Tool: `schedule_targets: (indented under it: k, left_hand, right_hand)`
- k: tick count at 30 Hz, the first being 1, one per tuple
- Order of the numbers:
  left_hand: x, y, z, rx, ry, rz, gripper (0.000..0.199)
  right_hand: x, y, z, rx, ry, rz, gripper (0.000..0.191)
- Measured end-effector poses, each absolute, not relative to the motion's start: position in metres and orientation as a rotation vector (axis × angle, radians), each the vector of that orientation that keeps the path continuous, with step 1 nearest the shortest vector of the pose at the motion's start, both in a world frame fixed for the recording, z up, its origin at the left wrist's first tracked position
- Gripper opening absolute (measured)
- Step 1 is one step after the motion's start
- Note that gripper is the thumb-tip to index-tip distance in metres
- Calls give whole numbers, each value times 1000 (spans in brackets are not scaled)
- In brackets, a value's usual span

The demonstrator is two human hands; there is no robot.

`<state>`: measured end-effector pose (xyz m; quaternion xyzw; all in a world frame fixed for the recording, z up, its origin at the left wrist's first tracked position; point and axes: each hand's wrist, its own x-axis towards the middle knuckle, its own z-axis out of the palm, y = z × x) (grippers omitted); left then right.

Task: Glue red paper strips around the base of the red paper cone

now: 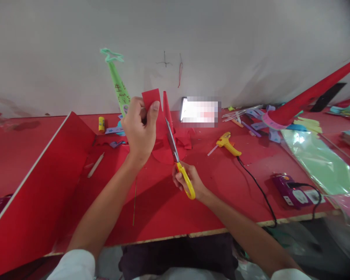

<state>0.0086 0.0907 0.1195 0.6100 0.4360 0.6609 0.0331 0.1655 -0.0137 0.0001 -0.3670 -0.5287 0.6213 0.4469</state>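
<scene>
My left hand (141, 130) is raised over the table, thumb and fingers pinching a flat piece of red paper (151, 97). Gripped in my right hand (189, 179) is a pair of scissors (188, 182) with yellow handles. Their metal blades point up and away, close to the right edge of the red paper; whether they touch it, I cannot tell. Behind the blades stands a narrow red paper cone (167, 107), its lower part overlapped by the scissors. Cut red paper scraps (185, 140) lie on the table just right of the blades.
A yellow glue gun (229, 144) rests to the right, its black cord running to a purple power strip (291, 190). A red upright panel (46, 175) borders the left. Behind are a green cone (116, 83), a glue stick (101, 124) and a lit phone (200, 111).
</scene>
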Motion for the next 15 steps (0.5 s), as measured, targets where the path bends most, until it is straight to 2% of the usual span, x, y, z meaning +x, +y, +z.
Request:
schedule_targets:
  k: [15]
  left_hand:
    - [9,89,120,1855,1321,2068,49]
  right_hand:
    - [164,-14,4,-943,-1266,1540,66]
